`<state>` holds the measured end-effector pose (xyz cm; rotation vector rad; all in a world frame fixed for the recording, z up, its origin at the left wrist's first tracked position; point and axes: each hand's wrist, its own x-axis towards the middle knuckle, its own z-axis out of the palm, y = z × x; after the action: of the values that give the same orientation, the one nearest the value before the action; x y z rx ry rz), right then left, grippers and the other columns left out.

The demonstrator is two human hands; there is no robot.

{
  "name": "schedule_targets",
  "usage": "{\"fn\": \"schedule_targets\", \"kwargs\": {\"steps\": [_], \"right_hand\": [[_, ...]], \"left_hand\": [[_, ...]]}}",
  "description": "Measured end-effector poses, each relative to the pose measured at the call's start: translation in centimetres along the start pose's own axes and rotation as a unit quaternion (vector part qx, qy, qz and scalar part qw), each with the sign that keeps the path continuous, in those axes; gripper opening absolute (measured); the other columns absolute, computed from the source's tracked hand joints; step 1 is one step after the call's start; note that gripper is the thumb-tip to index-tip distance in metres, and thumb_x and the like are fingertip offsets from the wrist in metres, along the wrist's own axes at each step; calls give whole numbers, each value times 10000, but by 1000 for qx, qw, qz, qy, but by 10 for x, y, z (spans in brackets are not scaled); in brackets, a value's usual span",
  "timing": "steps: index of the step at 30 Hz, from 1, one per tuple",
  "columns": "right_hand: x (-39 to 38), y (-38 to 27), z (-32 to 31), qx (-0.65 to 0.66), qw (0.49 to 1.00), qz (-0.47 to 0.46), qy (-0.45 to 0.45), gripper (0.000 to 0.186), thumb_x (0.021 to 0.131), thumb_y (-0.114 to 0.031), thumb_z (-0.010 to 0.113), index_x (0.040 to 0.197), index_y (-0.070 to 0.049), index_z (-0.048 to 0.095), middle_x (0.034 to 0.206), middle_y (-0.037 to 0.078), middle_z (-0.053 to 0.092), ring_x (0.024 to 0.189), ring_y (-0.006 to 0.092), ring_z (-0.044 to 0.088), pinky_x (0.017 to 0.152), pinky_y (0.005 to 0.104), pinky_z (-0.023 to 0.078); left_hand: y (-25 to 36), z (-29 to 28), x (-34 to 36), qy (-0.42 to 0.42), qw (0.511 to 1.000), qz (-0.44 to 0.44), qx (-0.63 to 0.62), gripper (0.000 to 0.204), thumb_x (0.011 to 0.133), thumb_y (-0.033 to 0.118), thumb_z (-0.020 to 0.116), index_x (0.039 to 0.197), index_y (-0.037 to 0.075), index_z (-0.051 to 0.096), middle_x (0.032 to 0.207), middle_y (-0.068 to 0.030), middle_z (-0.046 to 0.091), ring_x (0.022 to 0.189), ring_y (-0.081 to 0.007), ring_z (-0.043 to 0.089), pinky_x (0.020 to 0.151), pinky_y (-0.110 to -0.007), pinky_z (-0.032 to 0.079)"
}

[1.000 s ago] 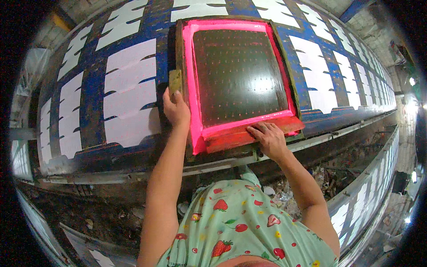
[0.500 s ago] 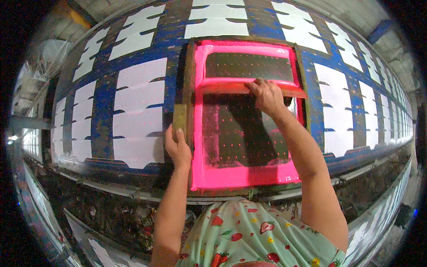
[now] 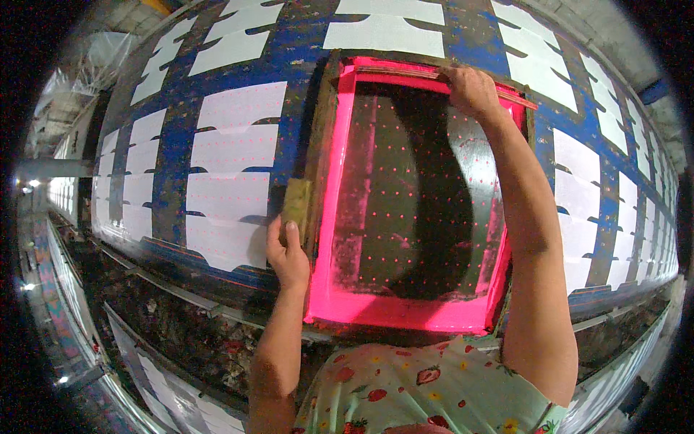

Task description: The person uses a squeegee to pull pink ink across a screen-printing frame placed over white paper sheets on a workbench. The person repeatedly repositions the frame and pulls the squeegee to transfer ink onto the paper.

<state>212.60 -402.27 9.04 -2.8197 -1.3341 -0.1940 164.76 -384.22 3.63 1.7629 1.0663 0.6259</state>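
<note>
A screen-printing frame [image 3: 325, 239] with pink ink round its inner edges lies in front of me on the long table. Its dark mesh [image 3: 394, 188] carries rows of small pink dots. At the frame's far end, my right hand [image 3: 473, 90] is closed on the squeegee [image 3: 408, 71], a long bar lying across the screen. My left hand [image 3: 288, 253] is closed round the lower end of a yellowish wooden block [image 3: 297, 202] at the frame's left side, thumb on top. Those fingers are partly hidden beneath it.
White cut fabric pieces [image 3: 235, 155] lie in rows on the blue-stained table [image 3: 177, 152], left, right and beyond the frame. The left ones bear pink dots. A rail [image 3: 217, 307] runs along the table's near edge. Another table with white pieces [image 3: 155, 383] stands lower left.
My right hand has pushed the squeegee away from me to the frame's far end, baring more of the mesh. My left hand keeps its hold on the block. The view has shifted slightly.
</note>
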Motion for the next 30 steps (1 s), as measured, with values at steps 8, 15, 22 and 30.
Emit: {"fn": "schedule_targets", "kwargs": {"steps": [8,15,22,30], "right_hand": [[-8,4,1,9,999,-33,-42,313,951,-176,654,1231,-221,786,1000,150,814,986,380,804,854,544,655],[-105,-49,-16,67,995,-34,-62,273,914,-142,656,1137,-179,808,1078,149,790,976,413,781,847,552,631],[-252,-144,-64,73,994,-22,-78,325,839,-103,728,1140,-197,810,1032,115,755,974,392,768,823,521,627],[-392,-239,-74,89,992,15,-83,293,831,-132,768,1120,-161,811,1043,100,741,1013,361,751,864,492,611]], "left_hand": [[11,-2,-1,0,999,21,48,418,1147,289,616,1405,-35,668,1311,-177,717,1208,-291,660,1077,-429,503],[5,0,-2,6,999,38,39,394,1151,254,599,1402,-45,657,1288,-178,735,1168,-276,697,1038,-408,535],[-4,-2,3,7,996,82,25,445,1137,305,615,1383,-64,653,1299,-249,726,1192,-364,701,1041,-459,529],[-14,-5,6,-16,995,99,-7,479,1127,329,616,1410,-57,643,1342,-271,711,1238,-434,683,1083,-491,517]]}}
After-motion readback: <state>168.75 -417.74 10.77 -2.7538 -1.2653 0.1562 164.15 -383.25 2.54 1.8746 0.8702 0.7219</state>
